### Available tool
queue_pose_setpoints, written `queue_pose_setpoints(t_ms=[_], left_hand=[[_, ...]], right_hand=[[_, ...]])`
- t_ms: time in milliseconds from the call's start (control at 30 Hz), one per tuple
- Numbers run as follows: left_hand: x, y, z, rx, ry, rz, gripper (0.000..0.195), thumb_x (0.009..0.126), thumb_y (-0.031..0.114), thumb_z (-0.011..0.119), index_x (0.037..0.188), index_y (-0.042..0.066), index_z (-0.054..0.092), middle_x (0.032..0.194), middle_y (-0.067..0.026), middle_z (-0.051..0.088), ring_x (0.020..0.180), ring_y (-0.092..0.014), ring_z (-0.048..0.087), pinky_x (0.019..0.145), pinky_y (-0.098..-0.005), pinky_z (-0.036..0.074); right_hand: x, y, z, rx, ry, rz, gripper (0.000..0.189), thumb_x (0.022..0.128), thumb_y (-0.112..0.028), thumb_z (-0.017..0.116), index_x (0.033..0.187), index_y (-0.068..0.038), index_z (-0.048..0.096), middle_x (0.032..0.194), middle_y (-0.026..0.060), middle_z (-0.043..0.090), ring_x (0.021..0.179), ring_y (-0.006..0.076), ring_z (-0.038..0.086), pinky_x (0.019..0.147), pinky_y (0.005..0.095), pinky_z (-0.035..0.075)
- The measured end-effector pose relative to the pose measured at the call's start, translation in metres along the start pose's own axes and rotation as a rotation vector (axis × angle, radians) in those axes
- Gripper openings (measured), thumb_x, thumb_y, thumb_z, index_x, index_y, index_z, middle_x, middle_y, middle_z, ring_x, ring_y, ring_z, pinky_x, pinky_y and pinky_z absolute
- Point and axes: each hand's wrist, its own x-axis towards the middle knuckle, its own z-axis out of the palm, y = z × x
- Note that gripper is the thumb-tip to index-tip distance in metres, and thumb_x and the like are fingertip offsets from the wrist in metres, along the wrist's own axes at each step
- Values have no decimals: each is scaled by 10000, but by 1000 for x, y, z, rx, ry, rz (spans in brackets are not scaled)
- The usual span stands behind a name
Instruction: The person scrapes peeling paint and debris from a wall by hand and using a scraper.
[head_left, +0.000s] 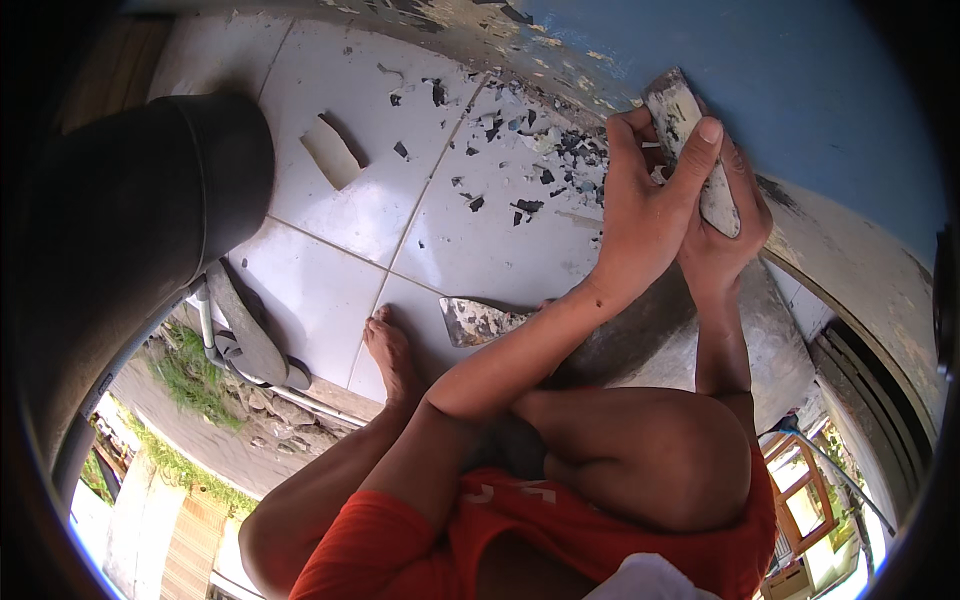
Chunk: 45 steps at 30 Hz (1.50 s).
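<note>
My left hand (643, 206) and my right hand (729, 244) both grip a narrow, flat scraping tool (679, 112), whitish and spotted with dark paint. My left thumb lies across its face, and the right fingers wrap its lower part. The tool's upper end is at the blue painted wall (795, 97); whether it touches cannot be told. Below the hands, a paint-stained putty knife blade (480, 321) lies on the floor, the rest hidden behind my left forearm. Dark and pale paint flakes (529, 206) are scattered along the wall's peeling lower band (555, 64).
White floor tiles (322, 259) spread before me. A curved pale fragment (332, 154) lies farther left. On the left stands a large black cylindrical object (232, 165), with a pair of sandals (255, 352) near the floor's edge. My bare foot (388, 352) is by the putty knife.
</note>
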Motion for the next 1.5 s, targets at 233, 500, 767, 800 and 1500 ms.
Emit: queue_pose_setpoints(t_ms=[233, 500, 767, 800, 1500], left_hand=[[3, 2, 4, -19, 0, -32, 616, 856, 427, 682, 1084, -66, 392, 949, -114, 531, 856, -123, 536, 725, -244, 472], [17, 12, -8, -61, -9, -30, 585, 875, 411, 664, 1085, -65, 397, 952, -123, 532, 863, -124, 523, 731, -237, 460], [7, 6, -17, -43, -78, -47, 594, 851, 397, 698, 1090, -59, 402, 970, -125, 554, 868, -127, 540, 726, -253, 472], [8, 6, -15, -62, -68, -45, 594, 850, 391, 700, 1089, -64, 402, 970, -135, 562, 877, -137, 549, 740, -265, 479], [2, 9, 0, -74, -39, -48, 581, 886, 385, 657, 1098, -73, 368, 987, -133, 528, 934, -148, 521, 811, -274, 449]], right_hand=[[0, 2, 0, -3, 49, 19, 332, 791, 49, 638, 1121, 12, 638, 911, 158, 661, 785, 254, 678, 673, 309, 522], [10, -1, 17, 11, 35, -4, 314, 802, 15, 641, 1117, 16, 641, 905, 168, 664, 780, 268, 679, 668, 326, 522], [-6, -9, 12, -98, 53, 34, 346, 780, 64, 635, 1124, 29, 627, 886, 150, 654, 753, 253, 673, 637, 312, 519], [-4, -9, 11, -73, 36, 37, 347, 780, 60, 638, 1126, 29, 626, 882, 146, 652, 745, 245, 671, 632, 308, 516], [-1, -2, -1, -50, 6, 53, 337, 801, 28, 647, 1138, 27, 629, 963, 183, 671, 858, 274, 689, 712, 319, 527]])
